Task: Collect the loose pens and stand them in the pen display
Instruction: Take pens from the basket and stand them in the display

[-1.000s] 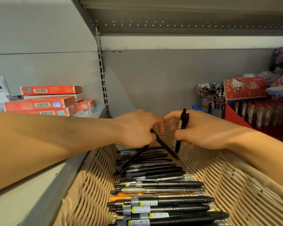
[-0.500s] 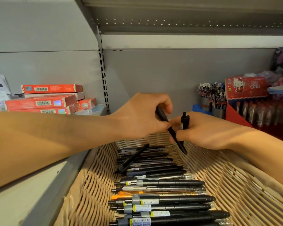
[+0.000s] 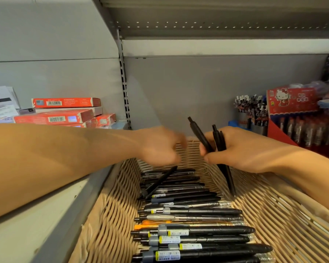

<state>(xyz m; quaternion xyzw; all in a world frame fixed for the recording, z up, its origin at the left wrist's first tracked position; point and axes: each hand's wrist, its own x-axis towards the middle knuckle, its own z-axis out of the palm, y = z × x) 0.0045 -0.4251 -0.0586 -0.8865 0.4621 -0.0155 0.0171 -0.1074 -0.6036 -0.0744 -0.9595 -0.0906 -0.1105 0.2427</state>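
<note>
The right hand [image 3: 243, 149] grips two black pens [image 3: 219, 143] upright over the wicker basket [image 3: 110, 215]. The left hand [image 3: 160, 147] is blurred, fingers curled; whether it holds anything is unclear. Loose pens [image 3: 188, 211] lie in the basket.

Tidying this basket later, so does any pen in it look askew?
Yes: one slim black pen lies diagonally across the neat crosswise row of pens in the woven wicker basket, just below the left hand.
</note>
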